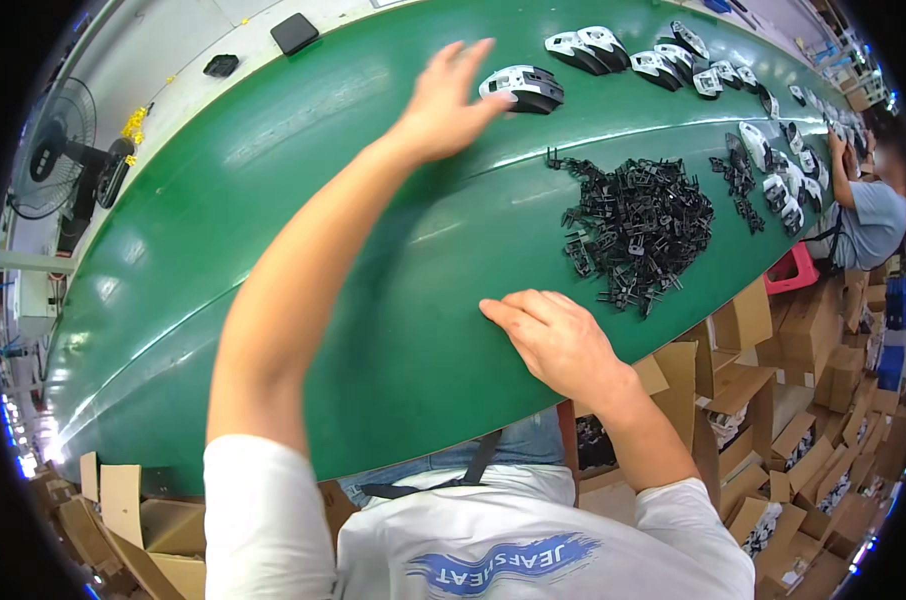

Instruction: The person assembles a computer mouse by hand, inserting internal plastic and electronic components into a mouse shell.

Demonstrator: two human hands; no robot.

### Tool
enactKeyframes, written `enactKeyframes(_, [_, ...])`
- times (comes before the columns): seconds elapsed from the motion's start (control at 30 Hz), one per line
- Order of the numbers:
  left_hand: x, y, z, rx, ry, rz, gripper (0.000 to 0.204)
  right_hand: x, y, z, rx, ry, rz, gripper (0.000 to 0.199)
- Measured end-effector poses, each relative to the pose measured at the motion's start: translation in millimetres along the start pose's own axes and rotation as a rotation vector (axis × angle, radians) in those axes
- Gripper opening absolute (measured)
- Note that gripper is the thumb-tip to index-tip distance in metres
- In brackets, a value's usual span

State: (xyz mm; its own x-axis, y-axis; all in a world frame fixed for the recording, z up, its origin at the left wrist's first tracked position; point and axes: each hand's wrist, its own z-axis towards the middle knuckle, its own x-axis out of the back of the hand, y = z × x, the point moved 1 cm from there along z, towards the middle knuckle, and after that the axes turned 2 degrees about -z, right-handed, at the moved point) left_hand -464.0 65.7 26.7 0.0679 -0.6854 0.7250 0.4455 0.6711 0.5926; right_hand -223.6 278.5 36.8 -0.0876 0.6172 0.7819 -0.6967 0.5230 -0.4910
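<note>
1. Head view, left side: my left hand [445, 112] reaches out over the green table [403, 270], fingers spread wide, thumb standing apart. Nothing seen gripped in it.
2. Head view, nearest item: a white-and-black mouse shell [535, 88] lies just right of my left fingers. My thumb tip overlaps its left end in the picture; contact, cannot tell.
3. Head view, right side: my right hand [563, 342] is over the table's near edge, fingers drawn narrow and together, pointing left. Its underside is hidden, so I cannot tell whether it holds anything small.
4. Head view, parts: a heap of black plastic parts [641, 230] lies beyond and to the right of my right fingers, apart from them. A smaller black cluster [739, 180] lies farther right.
5. Head view, surroundings: more shells [578, 52] sit right of my left fingers, past the single one. Well to the right, a person [873, 222] in a grey-blue shirt. Cardboard boxes [811, 335] stand right of my right fingers, below table level.
</note>
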Motion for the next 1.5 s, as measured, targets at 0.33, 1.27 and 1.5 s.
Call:
enactKeyframes(0.33, [7.1, 36.9, -53.3, 0.304, -0.129, -0.381, 0.065, -6.0, -9.3, -7.6, 0.022, 0.093, 0.092, 0.026])
enactKeyframes(1.27, [73.6, 171.6, -311.5, 0.771, 0.09, -1.391, 0.063, -16.4, -86.1, 34.3, -0.018, 0.306, 0.28, 0.022])
enactKeyframes(1.5, [76.1, 168.3, -323.1, 0.756, 0.138, -1.496, 0.059, -12.3, -93.3, 32.2, -0.021, 0.251, 0.22, 0.022])
